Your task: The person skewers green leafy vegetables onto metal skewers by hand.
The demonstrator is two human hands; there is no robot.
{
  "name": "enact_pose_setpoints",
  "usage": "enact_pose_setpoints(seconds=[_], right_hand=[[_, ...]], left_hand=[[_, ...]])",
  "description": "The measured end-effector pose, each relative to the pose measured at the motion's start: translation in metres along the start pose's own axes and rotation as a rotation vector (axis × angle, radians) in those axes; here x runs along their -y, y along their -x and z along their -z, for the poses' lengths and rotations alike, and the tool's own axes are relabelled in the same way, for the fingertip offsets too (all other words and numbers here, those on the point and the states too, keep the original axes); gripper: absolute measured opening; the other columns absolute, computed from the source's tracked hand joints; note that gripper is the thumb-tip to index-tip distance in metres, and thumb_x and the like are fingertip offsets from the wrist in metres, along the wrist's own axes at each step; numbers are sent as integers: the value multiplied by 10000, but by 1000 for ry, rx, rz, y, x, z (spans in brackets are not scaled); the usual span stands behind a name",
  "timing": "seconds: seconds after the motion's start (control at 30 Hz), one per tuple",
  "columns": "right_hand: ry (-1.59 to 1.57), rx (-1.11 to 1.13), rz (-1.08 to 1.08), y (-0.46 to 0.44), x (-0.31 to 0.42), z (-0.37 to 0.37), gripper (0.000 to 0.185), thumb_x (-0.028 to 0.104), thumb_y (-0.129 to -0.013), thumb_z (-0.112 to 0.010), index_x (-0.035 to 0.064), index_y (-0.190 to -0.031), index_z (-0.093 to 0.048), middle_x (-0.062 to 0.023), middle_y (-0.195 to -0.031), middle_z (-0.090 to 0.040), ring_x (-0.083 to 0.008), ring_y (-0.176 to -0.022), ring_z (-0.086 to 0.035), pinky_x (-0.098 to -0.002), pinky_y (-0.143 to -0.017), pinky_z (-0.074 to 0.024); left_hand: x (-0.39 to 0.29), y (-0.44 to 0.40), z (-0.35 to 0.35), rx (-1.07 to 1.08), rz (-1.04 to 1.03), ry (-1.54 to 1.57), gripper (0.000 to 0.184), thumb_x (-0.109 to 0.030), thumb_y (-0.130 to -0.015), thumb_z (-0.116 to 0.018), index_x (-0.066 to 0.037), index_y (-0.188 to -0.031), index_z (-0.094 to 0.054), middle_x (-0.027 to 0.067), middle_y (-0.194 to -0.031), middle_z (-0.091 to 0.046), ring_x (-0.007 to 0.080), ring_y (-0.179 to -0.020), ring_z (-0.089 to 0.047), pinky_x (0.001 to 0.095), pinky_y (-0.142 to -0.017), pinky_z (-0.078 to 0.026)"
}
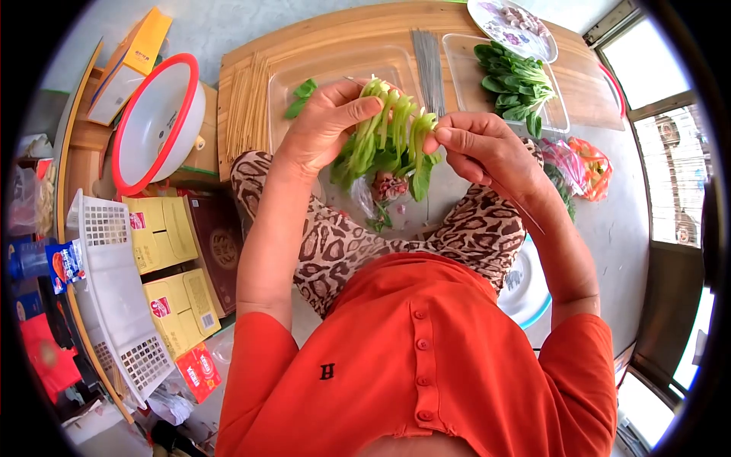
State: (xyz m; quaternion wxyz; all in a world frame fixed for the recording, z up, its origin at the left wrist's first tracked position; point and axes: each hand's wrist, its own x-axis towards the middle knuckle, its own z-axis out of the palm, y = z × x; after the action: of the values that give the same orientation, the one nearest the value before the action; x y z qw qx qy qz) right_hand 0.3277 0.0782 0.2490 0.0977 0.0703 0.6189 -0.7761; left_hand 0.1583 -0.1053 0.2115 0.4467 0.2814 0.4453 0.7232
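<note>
A row of leafy greens, light green stems up and leaves hanging down, is held between my hands, strung side by side as if on a skewer. My left hand is closed around the left end of the row. At the right end, the thumb and fingertips of my right hand pinch together at the last stem. A thin skewer shows past my right wrist; its middle is hidden by hand and stems. Below the greens, a clear tray lies on the wooden table, with a loose leaf inside.
Bamboo skewers and metal skewers flank the tray. Another clear tray holds more greens, beside a plate of pale pieces. A red-rimmed basin, yellow boxes and a white basket stand left.
</note>
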Motion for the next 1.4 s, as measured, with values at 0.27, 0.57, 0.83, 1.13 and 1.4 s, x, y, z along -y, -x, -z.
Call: enact_pose_setpoints(seconds=[0.27, 0.57, 0.83, 1.13, 1.4], right_hand=[[6, 12, -1, 0, 0, -5, 280, 260, -978, -511, 23, -911, -643, 67, -473, -353, -20, -399, -272, -195, -398, -200], [-77, 71, -2, -5, 0, -6, 275, 266, -974, -521, 31, -910, -649, 69, -459, -353, -25, -390, -275, -189, -406, -216], [-59, 103, -19, -8, 5, -11, 278, 275, -970, -529, 24, -947, -647, 65, -459, -358, -25, -390, -288, -189, -406, -220], [55, 63, 19, -8, 2, -11, 255, 226, -966, -530, 13, -984, -669, 64, -487, -364, -19, -413, -287, -191, -392, -192], [18, 85, -7, -14, -3, -8, 257, 232, -978, -515, 10, -973, -645, 72, -482, -362, -16, -399, -288, -180, -381, -206]], left_hand=[[-3, 2, 0, 24, -17, -95, 265, -144, -828, -718, -24, -1059, -672, 74, -1042, -676, 162, -970, -623, 312, -898, -482], [-11, 6, -17, 10, -43, -148, 263, -127, -788, -750, -19, -1019, -685, 44, -982, -682, 143, -952, -612, 297, -875, -466], [-6, 3, -11, 133, -89, -251, 350, -126, -750, -782, -19, -1051, -641, 49, -983, -664, 132, -925, -612, 287, -870, -479], [-7, 7, -7, 16, -12, -165, 298, -106, -742, -774, -35, -1001, -643, 17, -910, -661, 105, -840, -617, 251, -781, -501], [-3, 5, -5, 92, -34, -237, 314, -158, -750, -777, -18, -1000, -649, 26, -890, -651, 112, -819, -618, 254, -765, -500]])
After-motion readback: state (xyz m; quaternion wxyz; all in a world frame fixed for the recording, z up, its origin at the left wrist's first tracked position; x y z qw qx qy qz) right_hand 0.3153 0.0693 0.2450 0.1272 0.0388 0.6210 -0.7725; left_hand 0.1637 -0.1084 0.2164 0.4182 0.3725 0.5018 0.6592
